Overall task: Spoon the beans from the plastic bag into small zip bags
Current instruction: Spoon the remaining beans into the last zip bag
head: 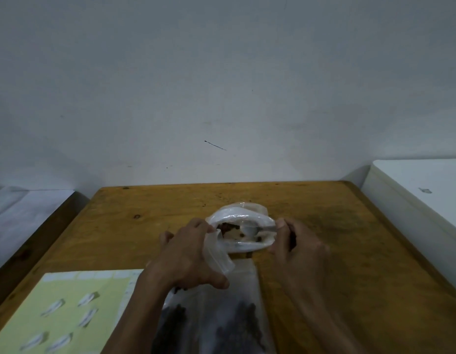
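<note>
Your left hand (190, 254) is reaching in from the lower middle of the head view and pinching the near-left rim of the plastic bag (241, 227), fingers curled closed on the film and the thumb spread low toward you. Your right hand (296, 247) is sitting at the bag's right side, fingers folded around the handle of a metal spoon (255, 229), with the thumb pressing on top of it. You are holding the spoon nearly level, its bowl lying inside the bag's open mouth, pointing left. The bag is standing on the wooden table (324, 226), about midway across it and toward the far half, its mouth pulled wide between your two hands. Dark beans (227, 227) are showing inside, mostly at the left of the opening, with a few scattered near the spoon; whether any are lying in the spoon's bowl is too blurred to tell. Nearer to you, under your wrists, clear small zip bags (221, 323) are lying flat on the table, with dark clumps of beans visible through the plastic. To your left, a pale yellow sheet (68, 315) is lying on the table's near-left corner, carrying several small pale blurred shapes. A white surface (426, 190) is standing beside the table's right edge, and a plain grey wall (221, 85) is filling everything beyond.
</note>
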Motion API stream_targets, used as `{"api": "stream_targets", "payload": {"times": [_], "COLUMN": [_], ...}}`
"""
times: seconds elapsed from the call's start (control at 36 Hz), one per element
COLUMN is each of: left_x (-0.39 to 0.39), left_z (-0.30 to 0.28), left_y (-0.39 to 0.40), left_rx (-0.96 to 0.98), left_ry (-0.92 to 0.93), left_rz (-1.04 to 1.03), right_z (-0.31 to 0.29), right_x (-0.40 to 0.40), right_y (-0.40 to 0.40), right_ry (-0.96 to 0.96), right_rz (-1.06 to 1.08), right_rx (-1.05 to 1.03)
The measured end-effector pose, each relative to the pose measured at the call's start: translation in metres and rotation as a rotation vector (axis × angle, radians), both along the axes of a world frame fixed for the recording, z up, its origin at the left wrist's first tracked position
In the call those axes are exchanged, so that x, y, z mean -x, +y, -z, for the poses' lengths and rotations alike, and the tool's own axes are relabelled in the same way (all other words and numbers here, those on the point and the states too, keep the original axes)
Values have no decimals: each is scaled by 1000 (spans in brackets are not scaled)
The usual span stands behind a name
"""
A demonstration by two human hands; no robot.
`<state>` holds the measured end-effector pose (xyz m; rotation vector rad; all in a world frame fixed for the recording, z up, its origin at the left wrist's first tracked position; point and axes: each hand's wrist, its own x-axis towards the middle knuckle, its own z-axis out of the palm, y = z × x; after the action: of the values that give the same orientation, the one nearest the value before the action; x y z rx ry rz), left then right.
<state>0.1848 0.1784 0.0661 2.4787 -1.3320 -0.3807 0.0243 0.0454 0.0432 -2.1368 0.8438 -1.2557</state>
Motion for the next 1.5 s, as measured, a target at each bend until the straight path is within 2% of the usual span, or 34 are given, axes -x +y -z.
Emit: {"api": "stream_targets", "payload": {"times": [0.19, 0.31, 0.44, 0.56, 0.61, 0.69, 0.89, 1.08, 1.17, 1.33, 1.5], "left_x": [3, 5, 8, 11, 13, 18, 21, 18, 20, 24, 24], "left_z": [2, 4, 6, 4, 3, 1, 0, 0, -8, -26, -27], "left_y": [2, 2, 0, -1, -2, -2, 0, 0, -1, 1, 2], "left_rx": [-13, -10, 14, 13, 3, -2, 7, 72, 108, 211, 200], "left_ry": [-6, -7, 7, 17, 4, -8, 14, 70, 39, -8, -14], "left_rz": [-20, -34, -41, -43, -53, -63, -74, -105, -99, -77, -63], "right_z": [7, 10, 7, 5, 4, 8, 10, 21, 26, 29, 28], "right_x": [4, 3, 2, 8, 10, 9, 2, -1, -8, -15, -12], "right_y": [9, 13, 19, 23, 28, 34, 37, 22, 17, 9, 9], "right_ry": [61, 117, 76, 215, 324, 368, 51, -7, -4, -174, -266], "right_rz": [68, 30, -16, -2, 12, 11, 41, 47, 40, 37, 54], "right_rx": [265, 250, 264, 338, 305, 294, 264, 223, 119, -459, -698]}}
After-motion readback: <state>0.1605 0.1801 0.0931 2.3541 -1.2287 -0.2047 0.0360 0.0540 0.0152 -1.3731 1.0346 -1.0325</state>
